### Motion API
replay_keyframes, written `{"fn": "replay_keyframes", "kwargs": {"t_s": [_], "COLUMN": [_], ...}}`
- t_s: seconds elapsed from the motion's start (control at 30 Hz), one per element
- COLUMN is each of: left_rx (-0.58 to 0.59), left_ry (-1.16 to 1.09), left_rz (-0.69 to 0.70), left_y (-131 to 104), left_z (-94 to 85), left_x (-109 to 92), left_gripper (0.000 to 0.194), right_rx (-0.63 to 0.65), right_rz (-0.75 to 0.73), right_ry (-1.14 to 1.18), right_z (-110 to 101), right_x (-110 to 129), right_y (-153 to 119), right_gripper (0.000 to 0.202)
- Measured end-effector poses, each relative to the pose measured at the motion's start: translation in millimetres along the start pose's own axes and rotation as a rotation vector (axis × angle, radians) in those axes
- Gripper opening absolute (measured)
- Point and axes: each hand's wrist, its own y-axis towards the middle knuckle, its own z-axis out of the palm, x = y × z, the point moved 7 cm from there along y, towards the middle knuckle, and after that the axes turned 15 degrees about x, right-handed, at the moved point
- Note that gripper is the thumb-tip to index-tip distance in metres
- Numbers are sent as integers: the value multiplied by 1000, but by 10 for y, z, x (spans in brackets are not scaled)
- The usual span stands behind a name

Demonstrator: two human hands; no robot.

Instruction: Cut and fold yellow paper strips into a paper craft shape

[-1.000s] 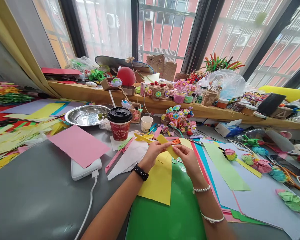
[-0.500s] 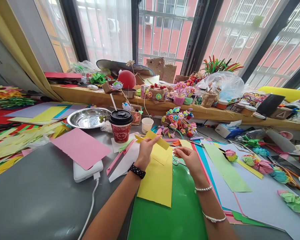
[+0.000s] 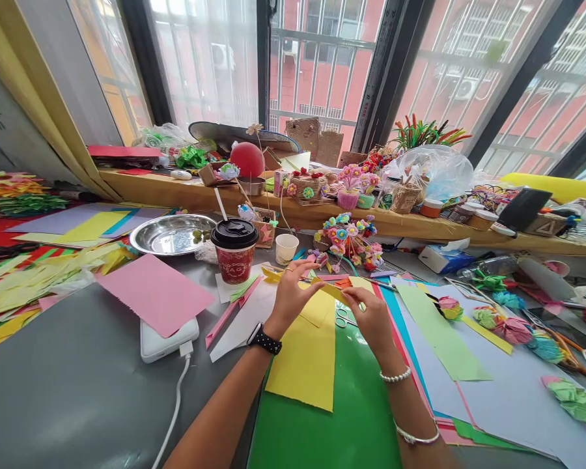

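A narrow folded strip of yellow paper [image 3: 333, 294] spans the space between my two hands, above the work surface. My left hand [image 3: 293, 296] has its thumb against the strip's left end, with the fingers arched above it. At the other end, my right hand [image 3: 372, 320] pinches the strip between thumb and fingers. Below lies a larger yellow sheet [image 3: 301, 371] with a smaller yellow piece on it, resting on a green board [image 3: 322, 440]. Small scissors [image 3: 342, 318] lie by my right fingertips, partly covered.
Left of my hands are a lidded red cup [image 3: 234, 257], a metal plate [image 3: 149, 242], and pink paper [image 3: 153, 293] on a white power bank [image 3: 168, 345] with a cable. To the right lie stacked coloured sheets [image 3: 508, 397] and crumpled paper flowers. A crowded ledge [image 3: 185, 192] runs behind.
My right hand has moved left and up and now grips the strip's end. My left hand has turned, its fingers lifting over the paper, which now shows edge-on.
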Motion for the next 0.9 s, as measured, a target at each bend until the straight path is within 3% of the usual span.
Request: {"fn": "replay_keyframes", "kwargs": {"t_s": [0.07, 0.17, 0.3, 0.5, 0.67, 0.9], "left_rx": [48, 159, 159, 196, 198, 37], "left_ry": [300, 539, 641, 702, 743, 861], "left_rz": [127, 223, 224, 272, 263, 150], "left_y": [-10, -44, -69, -77, -47, -16], "left_z": [35, 214, 319, 332, 194, -136], "left_x": [-124, -179, -155, -204, -180, -69], "left_gripper": [17, 10, 13, 17, 16, 16], "right_rx": [-3, 25, 19, 38, 2, -98], "right_rz": [-77, -169, -216, -219, -143, -85], "right_ry": [-176, -329, -387, -406, -433, -457], "right_z": [7, 64, 84, 103, 60, -98], "right_x": [57, 117, 148, 164, 117, -10], "right_y": [-1, 0, -4, -10, -7, -4], "right_gripper": [19, 21, 24, 21, 21, 25]}}
